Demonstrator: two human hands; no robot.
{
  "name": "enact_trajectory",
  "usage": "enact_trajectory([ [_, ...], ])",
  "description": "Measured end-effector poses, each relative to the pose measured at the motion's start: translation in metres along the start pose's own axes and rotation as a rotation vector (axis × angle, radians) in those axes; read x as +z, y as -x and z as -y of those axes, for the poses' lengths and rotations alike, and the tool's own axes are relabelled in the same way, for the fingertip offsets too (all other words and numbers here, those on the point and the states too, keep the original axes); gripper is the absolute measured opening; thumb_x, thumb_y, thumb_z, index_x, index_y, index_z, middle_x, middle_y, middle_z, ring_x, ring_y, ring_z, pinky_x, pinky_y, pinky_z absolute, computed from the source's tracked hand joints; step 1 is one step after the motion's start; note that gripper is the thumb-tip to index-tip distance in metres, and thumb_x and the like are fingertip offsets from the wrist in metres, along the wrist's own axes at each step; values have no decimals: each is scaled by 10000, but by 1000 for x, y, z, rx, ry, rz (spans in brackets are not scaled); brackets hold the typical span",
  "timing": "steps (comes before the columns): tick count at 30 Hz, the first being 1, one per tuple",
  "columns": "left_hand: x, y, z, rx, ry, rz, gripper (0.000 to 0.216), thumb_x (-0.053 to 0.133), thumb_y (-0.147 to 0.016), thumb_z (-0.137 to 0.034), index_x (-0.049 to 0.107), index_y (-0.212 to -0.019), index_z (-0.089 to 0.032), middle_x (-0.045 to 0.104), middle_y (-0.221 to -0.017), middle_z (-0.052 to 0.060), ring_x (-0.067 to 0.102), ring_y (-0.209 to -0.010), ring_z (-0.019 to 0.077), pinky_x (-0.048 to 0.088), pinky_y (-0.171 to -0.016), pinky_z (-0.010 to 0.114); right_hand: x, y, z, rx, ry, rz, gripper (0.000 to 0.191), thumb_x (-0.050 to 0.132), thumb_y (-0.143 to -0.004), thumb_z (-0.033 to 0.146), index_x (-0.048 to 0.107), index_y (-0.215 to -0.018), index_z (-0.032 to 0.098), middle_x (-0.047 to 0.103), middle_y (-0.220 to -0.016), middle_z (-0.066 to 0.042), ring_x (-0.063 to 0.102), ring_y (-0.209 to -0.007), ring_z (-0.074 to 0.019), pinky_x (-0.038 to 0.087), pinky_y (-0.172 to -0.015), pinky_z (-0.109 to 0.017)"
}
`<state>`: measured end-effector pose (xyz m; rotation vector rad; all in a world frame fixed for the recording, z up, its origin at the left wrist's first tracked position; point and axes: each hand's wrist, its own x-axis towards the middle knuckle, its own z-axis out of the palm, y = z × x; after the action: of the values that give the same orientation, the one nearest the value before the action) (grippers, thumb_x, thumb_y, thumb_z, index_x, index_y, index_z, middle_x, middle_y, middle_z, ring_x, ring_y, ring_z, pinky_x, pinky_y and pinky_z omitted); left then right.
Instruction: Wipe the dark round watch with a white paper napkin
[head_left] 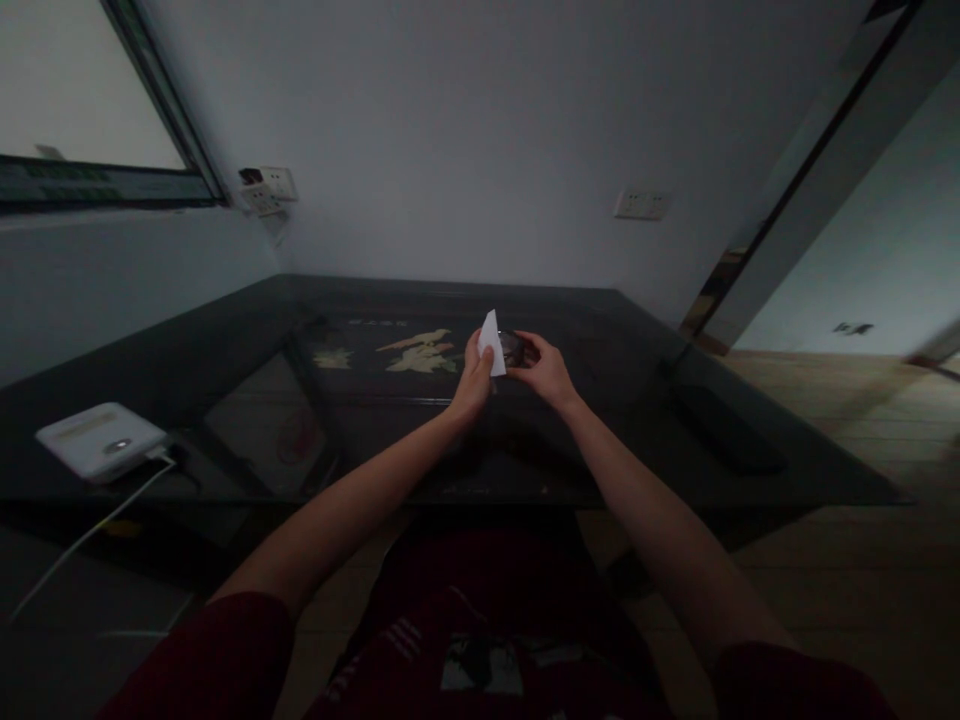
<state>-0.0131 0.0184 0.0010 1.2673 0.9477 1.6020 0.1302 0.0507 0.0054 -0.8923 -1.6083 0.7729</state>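
Above the middle of a dark glass-topped table [525, 440], my two hands are close together. My left hand [472, 378] is closed on a small folded white sheet [491, 338], its thumb pressed on the face of it; whether it is paper or cloth I cannot tell. Just right of the sheet is a dark, glossy, rounded object [511, 347], gripped at its right side by the curled fingers of my right hand [549, 372]. Sheet and dark object overlap in view or touch. Dim light and the fingers hide the dark object's exact kind.
On the table's left stands a white box-shaped device [101, 440] with a white cable [97, 540] running off the edge. A long black object [727, 430] lies on the right. Behind is a wall with sockets [641, 205]; a window [82, 90] is at upper left.
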Motion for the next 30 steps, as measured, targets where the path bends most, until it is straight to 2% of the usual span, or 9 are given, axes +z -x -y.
enact_trajectory([
  [2, 1, 3, 1, 20, -33, -19, 432, 497, -927, -368, 460, -1335, -234, 568, -1280, 100, 571, -1094, 203, 467, -906, 303, 1, 1, 0, 7, 1, -5, 783, 890, -479, 339, 606, -1188, 166, 663, -1174, -133, 633, -1113, -286, 473, -1035, -483],
  [4, -1, 0, -1, 11, -31, -14, 407, 501, -921, -335, 487, -1309, -217, 592, -1238, 96, 582, -1068, 200, 468, -907, 308, 1, 2, 1, 12, -8, 19, 793, 896, -461, 318, 610, -1185, 165, 669, -1163, -126, 633, -1110, -281, 476, -1034, -472],
  [10, -16, -26, -10, -181, 37, 144, 206, 571, -803, -222, 655, -974, -142, 673, -820, 41, 600, -700, 141, 479, -670, 244, -5, 3, 6, -20, -48, 183, 815, 910, -433, 285, 626, -1188, 171, 659, -1198, -122, 633, -1116, -281, 470, -1042, -468],
  [13, -23, -30, -13, -253, 74, 244, 178, 604, -775, -243, 672, -886, -121, 666, -734, 46, 576, -605, 127, 453, -592, 234, -6, 4, 5, -17, -60, 263, 834, 916, -420, 292, 629, -1194, 172, 660, -1204, -117, 641, -1106, -282, 458, -1052, -484],
  [16, -26, -30, -15, -279, 77, 282, 160, 600, -778, -227, 676, -849, -105, 668, -713, 55, 569, -578, 122, 439, -562, 227, -4, 5, 6, -23, -27, 274, 843, 922, -402, 291, 639, -1185, 157, 670, -1183, -124, 649, -1086, -291, 464, -1041, -497],
  [20, -23, -30, -17, -264, 104, 200, 166, 573, -798, -199, 677, -893, -111, 678, -748, 54, 575, -608, 123, 439, -578, 221, -1, 6, 11, -54, -1, 248, 817, 909, -453, 291, 632, -1213, 176, 647, -1237, -126, 629, -1123, -296, 468, -1037, -494],
  [24, -15, -27, -16, -189, 152, 115, 221, 547, -836, -204, 653, -1019, -141, 680, -850, 48, 591, -685, 128, 452, -634, 220, -1, 4, 13, -67, -9, 143, 818, 896, -483, 322, 614, -1239, 183, 637, -1247, -131, 597, -1171, -301, 468, -1042, -477],
  [27, -7, -18, -10, -114, 127, 76, 308, 508, -899, -270, 587, -1184, -184, 670, -1068, 60, 626, -890, 159, 481, -764, 243, -2, 2, 9, -38, -17, 44, 843, 889, -487, 342, 591, -1258, 175, 644, -1232, -132, 599, -1165, -297, 463, -1047, -473],
  [30, 0, -3, -3, -4, 63, 46, 402, 489, -928, -308, 484, -1324, -235, 578, -1306, 65, 569, -1132, 184, 455, -932, 278, -2, 0, 3, -23, -8, -20, 808, 861, -529, 347, 580, -1269, 182, 638, -1244, -133, 605, -1156, -289, 464, -1041, -471],
])
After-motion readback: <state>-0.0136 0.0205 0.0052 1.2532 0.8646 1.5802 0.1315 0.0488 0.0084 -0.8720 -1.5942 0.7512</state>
